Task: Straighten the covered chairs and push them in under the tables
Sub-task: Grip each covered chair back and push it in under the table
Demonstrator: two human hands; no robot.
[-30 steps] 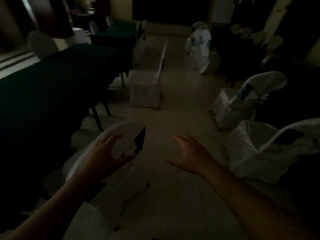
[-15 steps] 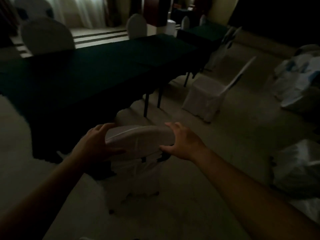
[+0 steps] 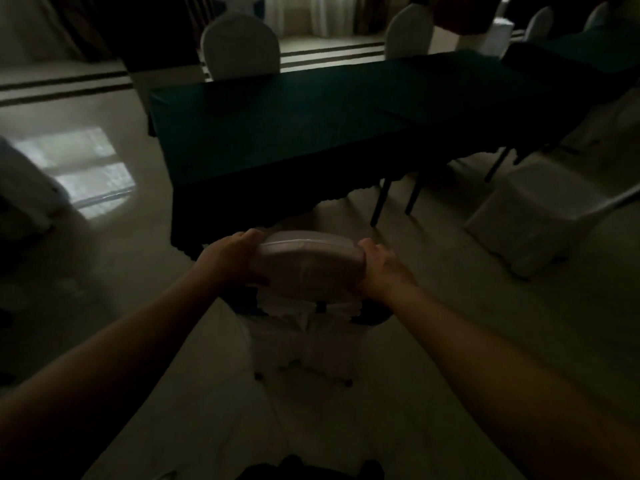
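Observation:
A white-covered chair (image 3: 308,268) stands right in front of me, its rounded back toward me and its seat partly under the near edge of a long table with a dark green cloth (image 3: 311,119). My left hand (image 3: 232,259) grips the left side of the chair's back and my right hand (image 3: 381,268) grips the right side. The cover's skirt hangs to the floor below my hands. The room is dim.
Two covered chairs, one (image 3: 240,46) and another (image 3: 408,31), stand at the table's far side. A further covered chair (image 3: 540,216) sits angled out on the right. A second green table (image 3: 588,60) is at the far right. Pale tiled floor (image 3: 104,237) lies to the left.
My view has swung left to face the table squarely. Both hands closed on the chair's back, which turned from side-on to square with the table and moved closer to its edge.

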